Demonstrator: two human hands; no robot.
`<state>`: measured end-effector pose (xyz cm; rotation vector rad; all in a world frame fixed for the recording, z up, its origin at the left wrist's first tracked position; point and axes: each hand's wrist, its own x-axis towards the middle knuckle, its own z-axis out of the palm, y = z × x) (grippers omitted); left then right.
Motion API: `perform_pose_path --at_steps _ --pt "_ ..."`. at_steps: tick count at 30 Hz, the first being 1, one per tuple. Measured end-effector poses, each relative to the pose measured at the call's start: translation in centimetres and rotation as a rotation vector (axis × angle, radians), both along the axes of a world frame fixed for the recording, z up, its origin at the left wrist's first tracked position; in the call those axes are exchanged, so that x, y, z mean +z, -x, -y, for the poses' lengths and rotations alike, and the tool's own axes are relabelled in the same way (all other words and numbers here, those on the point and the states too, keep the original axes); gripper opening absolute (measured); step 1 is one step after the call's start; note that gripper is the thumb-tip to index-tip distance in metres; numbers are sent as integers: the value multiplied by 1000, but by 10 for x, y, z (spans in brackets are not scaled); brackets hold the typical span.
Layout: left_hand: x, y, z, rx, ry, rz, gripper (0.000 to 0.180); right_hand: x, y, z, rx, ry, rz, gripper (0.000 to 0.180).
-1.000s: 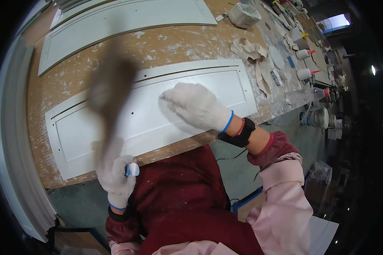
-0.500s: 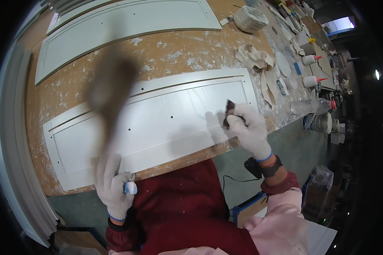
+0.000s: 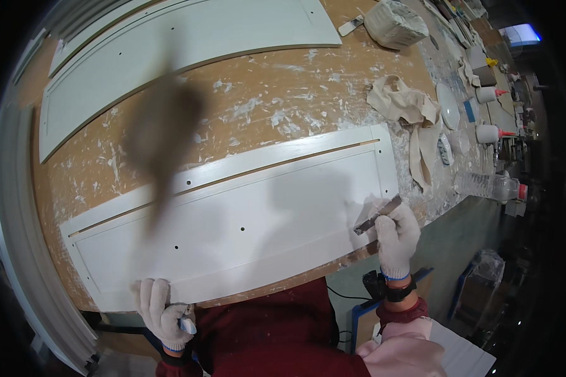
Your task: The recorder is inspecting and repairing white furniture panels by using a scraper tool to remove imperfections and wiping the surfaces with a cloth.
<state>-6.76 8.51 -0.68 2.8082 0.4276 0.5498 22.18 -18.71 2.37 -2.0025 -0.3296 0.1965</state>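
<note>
A white door panel (image 3: 245, 220) is laid flat along the near edge of the tabletop (image 3: 258, 107), whose brown surface is spattered with white filler. The right hand (image 3: 393, 235), gloved in white knit, is closed around a small scraper (image 3: 376, 215), whose dark blade is set against the panel's right end, close to the near right corner. The left hand (image 3: 163, 311), also gloved, is seen at the panel's near left edge, its fingers curled around a small white and blue object (image 3: 187, 325) whose kind cannot be told; the glove is touching or just beside the panel's edge. Several small dark holes are shown in the panel's face, and a thin groove runs along its far side. A second white panel (image 3: 170, 44) is laid further back on the tabletop, well apart from the first. A crumpled beige cloth (image 3: 409, 110) is lying to the right beyond the panel's far right corner, with a wrapped bundle (image 3: 393, 22) further back and white bottles with red caps (image 3: 487, 94) near the right edge
</note>
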Motion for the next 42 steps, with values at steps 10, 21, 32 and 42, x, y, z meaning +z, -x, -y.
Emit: perform_pose_path --at_steps 10,21,32,42 --pt "-2 2 0 19 19 -41 29 -4 0 11 11 15 -26 3" --pt "-4 4 -3 -8 75 -9 27 11 -20 -8 -40 -140 -384 15" --pt "-3 -3 -6 -58 88 124 25 35 -53 -71 246 661 282 18" --pt "-9 -3 -3 -38 108 230 18 14 -38 -109 359 726 447 21"
